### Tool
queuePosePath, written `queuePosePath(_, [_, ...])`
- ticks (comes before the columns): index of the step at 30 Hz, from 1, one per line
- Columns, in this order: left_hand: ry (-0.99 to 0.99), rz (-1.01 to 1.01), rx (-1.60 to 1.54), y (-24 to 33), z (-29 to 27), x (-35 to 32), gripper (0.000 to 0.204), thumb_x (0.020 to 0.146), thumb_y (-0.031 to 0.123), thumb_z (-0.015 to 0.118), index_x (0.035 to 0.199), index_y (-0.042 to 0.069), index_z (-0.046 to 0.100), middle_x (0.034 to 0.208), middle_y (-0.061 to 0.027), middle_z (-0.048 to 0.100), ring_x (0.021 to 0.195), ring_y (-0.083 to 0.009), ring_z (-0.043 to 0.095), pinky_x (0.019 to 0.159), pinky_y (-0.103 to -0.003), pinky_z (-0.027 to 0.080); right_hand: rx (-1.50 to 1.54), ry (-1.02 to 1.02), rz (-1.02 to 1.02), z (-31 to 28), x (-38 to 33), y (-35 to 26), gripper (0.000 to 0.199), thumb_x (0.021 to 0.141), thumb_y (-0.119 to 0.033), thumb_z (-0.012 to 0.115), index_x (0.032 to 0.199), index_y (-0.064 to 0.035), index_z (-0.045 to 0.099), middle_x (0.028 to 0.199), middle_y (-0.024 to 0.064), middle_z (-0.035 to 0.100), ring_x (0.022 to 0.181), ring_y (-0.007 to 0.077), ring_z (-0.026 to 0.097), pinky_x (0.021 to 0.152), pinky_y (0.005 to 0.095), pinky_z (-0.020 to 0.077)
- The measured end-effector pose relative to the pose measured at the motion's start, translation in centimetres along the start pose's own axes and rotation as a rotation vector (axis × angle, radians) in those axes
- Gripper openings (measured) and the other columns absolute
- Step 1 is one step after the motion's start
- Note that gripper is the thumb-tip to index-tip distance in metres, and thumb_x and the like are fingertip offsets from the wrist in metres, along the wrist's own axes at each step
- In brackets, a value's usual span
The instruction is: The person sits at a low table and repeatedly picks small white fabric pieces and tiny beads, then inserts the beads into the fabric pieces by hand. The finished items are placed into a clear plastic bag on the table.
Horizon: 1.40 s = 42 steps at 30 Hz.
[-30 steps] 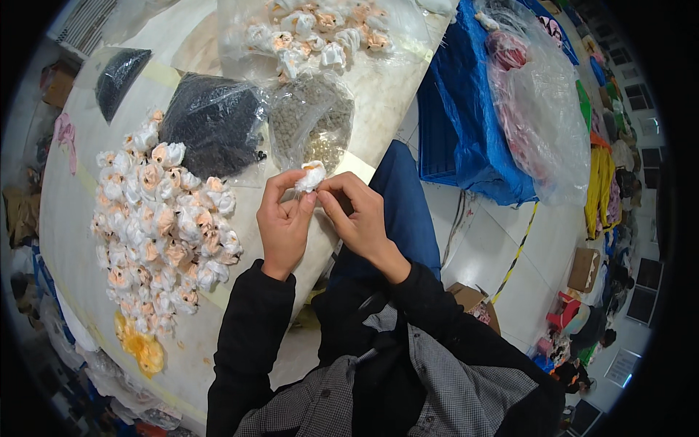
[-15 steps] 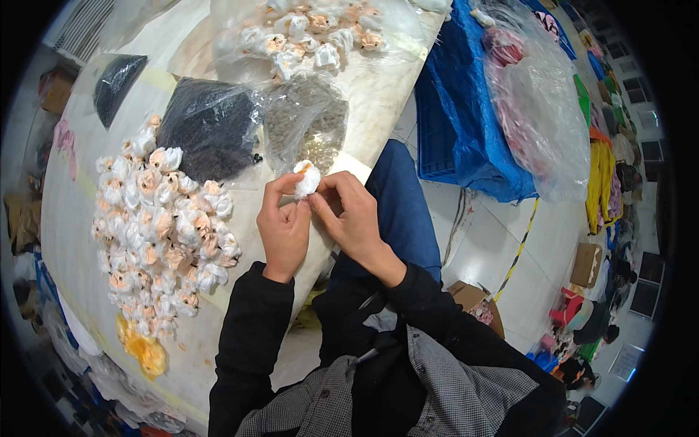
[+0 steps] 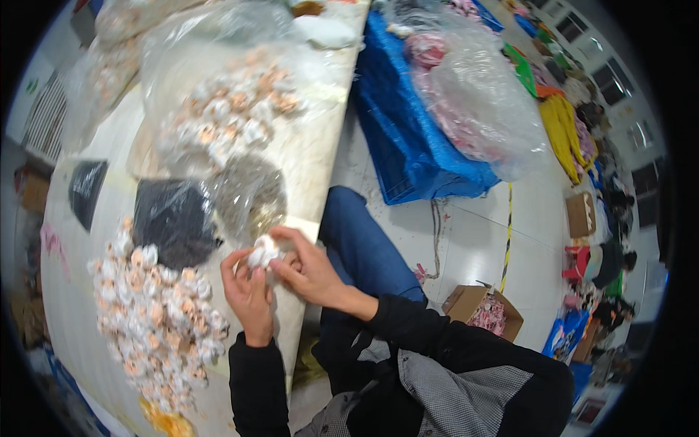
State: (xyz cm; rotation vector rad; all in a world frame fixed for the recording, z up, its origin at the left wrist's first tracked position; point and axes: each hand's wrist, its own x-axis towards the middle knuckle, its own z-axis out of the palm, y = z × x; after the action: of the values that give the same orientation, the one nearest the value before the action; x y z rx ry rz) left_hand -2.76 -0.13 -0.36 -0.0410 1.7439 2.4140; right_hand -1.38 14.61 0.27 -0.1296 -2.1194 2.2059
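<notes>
Between my two hands is a small white plush piece (image 3: 263,251), held above the table's near edge. My left hand (image 3: 247,297) is closed on its left side with thumb and fingertips. From the other side, my right hand (image 3: 312,271) grips it with thumb and forefinger. What the curled fingers cover is hidden. Beside my left hand spreads a heap of white and peach plush pieces (image 3: 156,313). Beyond my hands lie a clear bag of small greyish pellets (image 3: 251,193) and a bag of black material (image 3: 173,222).
Farther back on the table (image 3: 309,146) a clear bag covers more white and peach pieces (image 3: 233,105). Right of the table stands a blue crate (image 3: 397,164) with blue sheeting and a bag of pink material (image 3: 473,95). A cardboard box (image 3: 484,309) sits on the floor.
The view has swung, so the table things appear lower and further left. Both hands still hold the plush piece, which has turned; my right forefinger now reaches over its top.
</notes>
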Motion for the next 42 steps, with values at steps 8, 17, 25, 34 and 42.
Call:
queuePosePath(8, [-0.076, -0.152, -0.329, 0.2, 0.1, -0.4, 0.026, 0.104, 0.002, 0.056, 0.125, 0.012, 0.044, 0.080, 0.0045, 0.043, 0.052, -0.0005, 0.028, 0.044, -0.020, 0.020, -0.076, -0.003, -0.048, -0.7, 0.1, -0.9, 0.021, 0.100, -0.016, 0.072, 0.112, -0.0007, 0.065, 0.077, 0.0049, 0.061, 0.065, 0.0083, 0.051, 0.060, 0.0290, 0.0439])
queuePosePath(17, [-0.108, -0.197, -0.359, 1.3, 0.7, -0.9, 0.031, 0.102, 0.005, 0.062, 0.129, 0.013, 0.048, 0.088, 0.0039, 0.047, 0.055, -0.0003, 0.031, 0.046, -0.019, 0.023, -0.169, 0.144, -0.121, -0.2, -0.5, -0.6, 0.021, 0.097, -0.013, 0.075, 0.111, 0.0005, 0.067, 0.077, 0.0046, 0.062, 0.065, 0.0075, 0.055, 0.059, 0.0261, 0.0457])
queuePosePath(25, [-0.107, -0.137, -0.188, 2.0, 1.4, -1.1, 0.039, 0.097, 0.005, 0.068, 0.130, 0.013, 0.049, 0.094, 0.0025, 0.054, 0.056, -0.0001, 0.031, 0.049, -0.019, 0.025, -0.101, 0.124, -0.144, -0.5, -0.4, 0.2, 0.021, 0.097, -0.014, 0.075, 0.111, 0.0007, 0.067, 0.076, 0.0040, 0.060, 0.064, 0.0081, 0.052, 0.059, 0.0259, 0.0442])
queuePosePath(34, [-0.068, 0.082, 0.193, 0.8, 0.8, -1.0, 0.032, 0.098, -0.003, 0.066, 0.129, 0.001, 0.063, 0.125, -0.0029, 0.064, 0.063, 0.0029, 0.041, 0.053, -0.018, 0.030, -0.467, 0.254, -0.354, -1.6, 0.0, -1.1, 0.019, 0.094, -0.011, 0.078, 0.104, -0.0016, 0.066, 0.082, 0.0046, 0.061, 0.067, 0.0117, 0.059, 0.061, 0.0260, 0.0477])
queuePosePath(42, [-0.012, 0.319, 0.571, 0.6, 1.1, -1.2, 0.034, 0.094, -0.007, 0.068, 0.126, 0.003, 0.071, 0.120, -0.0068, 0.070, 0.064, -0.0020, 0.044, 0.054, -0.022, 0.034, -0.566, 0.098, -0.475, -1.0, -0.6, -1.0, 0.016, 0.094, -0.016, 0.073, 0.095, -0.0031, 0.064, 0.087, 0.0119, 0.063, 0.080, 0.0328, 0.064, 0.068, 0.0407, 0.0517])
